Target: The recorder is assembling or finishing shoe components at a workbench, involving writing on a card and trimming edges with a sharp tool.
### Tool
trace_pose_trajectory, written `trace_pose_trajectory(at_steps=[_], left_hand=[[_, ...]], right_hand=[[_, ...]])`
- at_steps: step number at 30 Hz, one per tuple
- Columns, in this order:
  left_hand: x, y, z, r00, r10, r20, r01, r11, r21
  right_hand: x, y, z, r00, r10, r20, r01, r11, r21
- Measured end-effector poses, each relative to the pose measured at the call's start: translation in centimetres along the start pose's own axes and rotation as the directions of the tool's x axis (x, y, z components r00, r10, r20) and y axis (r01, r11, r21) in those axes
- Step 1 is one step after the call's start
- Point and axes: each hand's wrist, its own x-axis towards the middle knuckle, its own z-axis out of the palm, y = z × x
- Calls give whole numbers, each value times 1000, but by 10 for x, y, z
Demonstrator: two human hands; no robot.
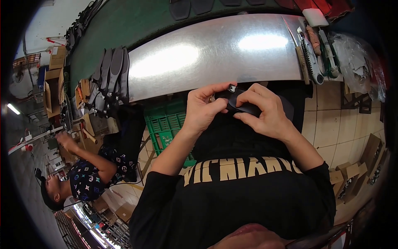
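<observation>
Both of my hands are raised in front of my torso, just off the near edge of the metal work surface (pixel 215 50). Between them is a black, smooth part (pixel 233 96) with a small bright bit at its upper end; its exact kind I cannot make out. My left hand (pixel 203 108) pinches that end with thumb and forefinger. My right hand (pixel 265 108) closes its fingers and thumb round the other side, hiding much of it. A dark rounded end (pixel 288 108) shows beyond the right hand. Similar dark long pieces (pixel 112 68) lie bunched at the surface's left end.
Knives and hand tools (pixel 311 52) lie at the right, beside a clear plastic bag (pixel 356 62). Dark flat pieces (pixel 180 9) line the green far bench (pixel 137 20). Below stands a green crate (pixel 166 128). Another person (pixel 89 174) works at the left. Cardboard boxes (pixel 350 178) stand lower right.
</observation>
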Motion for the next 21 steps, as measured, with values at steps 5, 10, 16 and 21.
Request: trace_pose_trajectory(at_steps=[5,10,16,21], left_hand=[[0,-1,1,999,27,-20,-26,999,26],[3,9,-4,996,-91,-5,91,993,-77],[0,23,-7,962,-267,60,273,933,-234],[0,18,-8,955,-288,64,295,943,-152]], right_hand=[[-2,3,8,998,-6,-63,5,1000,-29],[-1,1,12,967,-202,-154,170,965,-202],[-6,3,10,933,-328,-150,276,918,-285],[-2,-4,6,959,-244,-142,218,959,-180]])
